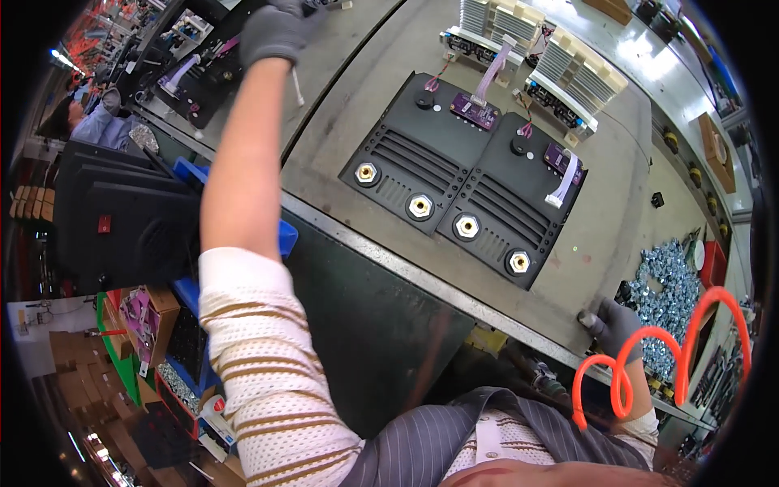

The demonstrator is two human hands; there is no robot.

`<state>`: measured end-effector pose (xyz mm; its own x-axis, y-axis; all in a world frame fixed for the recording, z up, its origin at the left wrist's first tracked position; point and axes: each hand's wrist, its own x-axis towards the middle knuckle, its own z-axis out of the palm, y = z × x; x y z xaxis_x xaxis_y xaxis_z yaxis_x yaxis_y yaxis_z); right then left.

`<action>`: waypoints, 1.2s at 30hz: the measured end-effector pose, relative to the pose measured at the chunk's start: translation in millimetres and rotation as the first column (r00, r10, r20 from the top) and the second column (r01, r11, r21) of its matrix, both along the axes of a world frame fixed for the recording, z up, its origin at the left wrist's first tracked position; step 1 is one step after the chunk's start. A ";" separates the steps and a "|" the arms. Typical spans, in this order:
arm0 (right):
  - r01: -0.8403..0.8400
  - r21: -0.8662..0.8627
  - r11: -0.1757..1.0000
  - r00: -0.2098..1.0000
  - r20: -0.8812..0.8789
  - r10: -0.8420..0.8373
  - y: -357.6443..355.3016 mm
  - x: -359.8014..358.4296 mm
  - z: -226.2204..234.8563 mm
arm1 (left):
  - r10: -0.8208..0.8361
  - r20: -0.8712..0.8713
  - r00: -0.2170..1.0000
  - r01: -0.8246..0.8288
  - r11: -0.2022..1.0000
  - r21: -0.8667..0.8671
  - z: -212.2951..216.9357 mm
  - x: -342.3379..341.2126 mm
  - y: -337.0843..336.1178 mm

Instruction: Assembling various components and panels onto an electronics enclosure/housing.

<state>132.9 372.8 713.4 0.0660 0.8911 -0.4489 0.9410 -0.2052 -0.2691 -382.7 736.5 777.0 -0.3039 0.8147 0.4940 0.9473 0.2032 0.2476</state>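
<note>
My left hand [276, 32], in a grey glove, reaches far up and left over the grey workbench [349, 122], next to a black panel [199, 77] with a pale ribbon cable. A thin white strip [298, 85] hangs just below it; whether the fingers hold it is hidden. My right hand [618, 326], also gloved, curls over the metal front edge of the table [454, 294]. Two black front panels [422, 154] [511, 211] lie side by side between my hands, each with brass terminals, a purple circuit board and a ribbon cable.
White finned assemblies [572, 81] stand behind the panels. A heap of silver nuts [669, 284] and an orange coiled hose [649, 357] are at the right. Black housings [122, 215], blue bins [195, 174] and cardboard boxes [150, 321] sit at the left. Another person [85, 122] works at the upper left.
</note>
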 end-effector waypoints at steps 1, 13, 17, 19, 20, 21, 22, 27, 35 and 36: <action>0.016 -0.012 1.000 0.998 -0.060 -0.017 1.1 -3.4 4.6 | 0.021 -0.024 0.999 -0.021 1.000 0.007 27.9 -36.3 -12.2; 0.012 0.018 1.000 1.000 0.002 -0.012 -3.8 1.9 -7.0 | -0.538 0.808 0.240 -0.137 0.805 0.577 53.3 -121.0 -85.6; -0.051 0.160 0.986 0.995 -0.077 0.064 -8.0 26.0 -26.6 | -0.138 0.594 0.793 -0.074 0.945 0.319 52.5 -138.5 -68.8; -0.033 0.283 0.959 0.960 -0.258 0.109 -14.8 23.3 -33.4 | 0.203 0.041 0.978 -0.205 0.977 0.054 76.4 -206.4 -72.8; -0.050 0.328 0.943 0.935 -0.317 0.160 -12.2 15.1 -32.7 | 0.264 -0.185 0.947 -0.251 0.964 0.089 82.9 -248.4 -97.3; -0.074 0.333 0.940 0.934 -0.307 0.182 -9.0 -0.7 -20.7 | 0.324 -0.384 0.864 -0.289 0.946 0.148 84.2 -282.1 -131.7; -0.026 0.330 0.944 0.936 -0.322 0.139 -11.4 10.8 -45.3 | 0.204 -0.363 0.909 -0.171 0.978 0.122 61.8 -214.6 -127.9; 0.009 0.161 0.987 0.982 -0.189 0.022 -31.3 18.4 -29.9 | -0.573 0.029 0.819 0.561 0.810 0.172 40.5 61.0 -250.4; 0.176 0.502 0.847 0.983 -0.036 -0.182 14.2 121.6 -38.4 | -0.681 0.115 0.724 0.685 0.688 -0.240 -58.9 152.2 -389.4; 0.143 0.528 0.837 0.983 0.022 -0.182 28.8 138.9 -48.5 | -0.674 0.113 0.730 0.677 0.690 -0.257 -65.8 158.4 -396.6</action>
